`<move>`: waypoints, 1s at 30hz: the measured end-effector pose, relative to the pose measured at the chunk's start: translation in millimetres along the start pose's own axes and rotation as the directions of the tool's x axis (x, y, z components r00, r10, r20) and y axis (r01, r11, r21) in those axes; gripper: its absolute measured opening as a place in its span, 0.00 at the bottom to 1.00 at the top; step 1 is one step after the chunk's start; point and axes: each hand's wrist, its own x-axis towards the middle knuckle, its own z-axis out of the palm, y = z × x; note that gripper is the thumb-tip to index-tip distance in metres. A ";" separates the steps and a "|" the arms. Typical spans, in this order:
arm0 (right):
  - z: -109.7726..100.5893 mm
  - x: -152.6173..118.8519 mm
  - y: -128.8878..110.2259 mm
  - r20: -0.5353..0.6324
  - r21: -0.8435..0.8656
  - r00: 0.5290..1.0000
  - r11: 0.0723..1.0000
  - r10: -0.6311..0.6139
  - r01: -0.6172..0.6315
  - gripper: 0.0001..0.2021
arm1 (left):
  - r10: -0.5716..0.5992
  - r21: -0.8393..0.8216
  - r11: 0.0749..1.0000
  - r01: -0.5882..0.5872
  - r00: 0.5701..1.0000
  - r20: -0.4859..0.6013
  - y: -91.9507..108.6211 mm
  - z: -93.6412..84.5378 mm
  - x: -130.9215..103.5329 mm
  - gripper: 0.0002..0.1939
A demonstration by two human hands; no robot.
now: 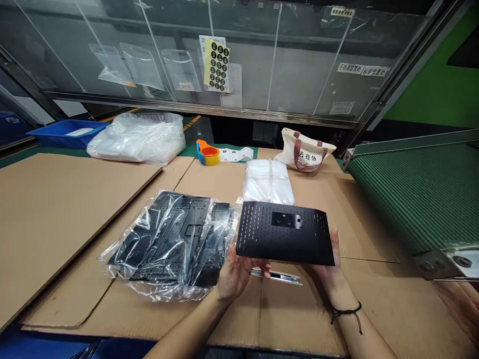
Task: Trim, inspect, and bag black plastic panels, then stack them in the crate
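Note:
A flat black perforated panel is held up in front of me, tilted toward me, with a glossy dark rectangle near its upper middle. My left hand grips its lower left corner, thumb in front and fingers underneath. A slim silver utility knife lies across those left fingertips, below the panel. On the panel's right edge, my right hand is closed, its fingers mostly hidden behind. To the left, more black perforated panels lie in a clear plastic bag on cardboard.
Behind the panel lies a stack of white plastic bags. Farther back are a tape dispenser, a cloth bag, a bulky plastic bundle and a blue tray. A green conveyor borders the right; another person's arm shows beneath it.

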 end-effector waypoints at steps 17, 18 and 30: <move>4.6 2.3 -2.0 0.083 0.092 0.997 0.996 -0.007 -0.001 0.27 | -0.053 -0.063 0.997 0.038 0.965 -0.255 9.5 0.1 8.9 0.27; 4.6 2.8 -2.4 0.063 0.075 0.997 0.997 -0.036 0.031 0.25 | -0.049 -0.057 0.998 0.034 0.959 -0.279 9.6 0.5 9.3 0.27; -21.2 4.1 -37.1 0.313 -0.476 0.854 0.709 -0.416 0.520 0.11 | 0.163 0.051 0.987 -0.155 0.941 -0.295 0.9 3.1 7.9 0.25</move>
